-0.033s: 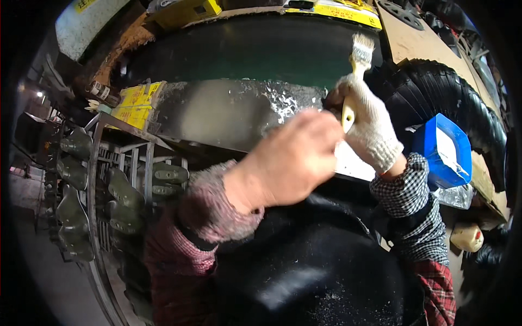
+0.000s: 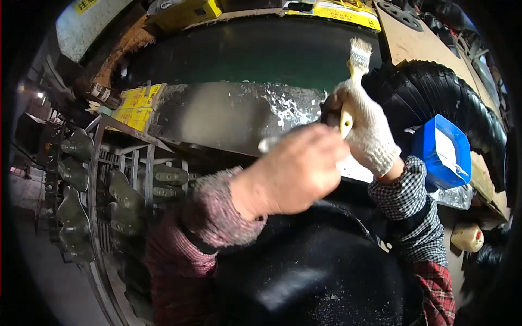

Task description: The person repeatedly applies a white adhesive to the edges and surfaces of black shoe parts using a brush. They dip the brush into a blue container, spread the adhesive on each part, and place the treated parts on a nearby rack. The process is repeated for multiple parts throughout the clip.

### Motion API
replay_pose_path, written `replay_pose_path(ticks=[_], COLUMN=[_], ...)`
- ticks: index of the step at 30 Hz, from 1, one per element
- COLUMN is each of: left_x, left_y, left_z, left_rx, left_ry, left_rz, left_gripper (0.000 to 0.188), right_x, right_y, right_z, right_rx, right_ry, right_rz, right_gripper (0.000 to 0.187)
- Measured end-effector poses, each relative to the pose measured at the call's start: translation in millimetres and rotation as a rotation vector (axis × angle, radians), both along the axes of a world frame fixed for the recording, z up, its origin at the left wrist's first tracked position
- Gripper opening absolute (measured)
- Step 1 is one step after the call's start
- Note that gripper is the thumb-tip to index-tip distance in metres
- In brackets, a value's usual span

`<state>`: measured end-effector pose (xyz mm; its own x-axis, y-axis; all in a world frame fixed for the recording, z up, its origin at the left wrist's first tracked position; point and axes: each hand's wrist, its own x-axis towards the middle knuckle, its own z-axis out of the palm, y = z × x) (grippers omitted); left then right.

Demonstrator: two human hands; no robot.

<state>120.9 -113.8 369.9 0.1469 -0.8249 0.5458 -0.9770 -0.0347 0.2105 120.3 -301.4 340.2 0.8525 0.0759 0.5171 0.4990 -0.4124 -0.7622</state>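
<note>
My right hand [image 2: 370, 127], in a white knitted glove, is closed around a paintbrush [image 2: 357, 70] with a pale yellow handle. Its bristles point up and away. A dark patch shows at the glove's fingertips; what it is I cannot tell. My bare left hand [image 2: 296, 171] is closed beside it, fingers toward the brush's handle end. Beyond its knuckles a small pale rounded edge [image 2: 267, 144] peeks out, and the rest is hidden by the hand. Beneath both hands lies the dark bench edge [image 2: 217, 111], spattered with white.
A blue tub [image 2: 429, 155] with white contents stands right of my right forearm, near a ribbed black stack [image 2: 429, 95]. Dark green shoe-shaped pieces [image 2: 73, 223] hang on a metal rack [image 2: 98, 179] at left. A dark green belt [image 2: 239, 51] stretches behind the bench edge.
The brush and my right hand have shifted slightly down and left. My left hand has moved a little right and down, and the pale edge beyond its knuckles now shows more.
</note>
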Motion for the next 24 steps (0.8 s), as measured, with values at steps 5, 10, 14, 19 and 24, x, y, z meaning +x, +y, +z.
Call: replay_pose_path(ticks=[5,10,14,19,24], left_x=[-4,14,16,9,15], left_y=[8,23,40,59,66], left_z=[-36,-71,-74,-67,-75], left_rx=[0.462,-0.134,-0.509,-0.466,-0.582], left_ry=[0.191,0.29,1.077,0.777,0.962], left_rz=[0.299,0.453,0.332,0.49,0.433], left_gripper=[0.004,0.031,0.042,0.055,0.051], right_x=[-13,-28,-25,-25,-16], right_y=[9,52,69,98,111], right_z=[8,6,-13,-20,-29], right_rx=[-0.206,0.417,0.24,-0.205,-0.227], right_ry=[-0.258,0.287,0.258,-0.158,-0.392], right_rz=[-0.035,0.289,0.363,0.37,0.245], right_gripper=[0.026,0.007,0.015,0.028,0.025])
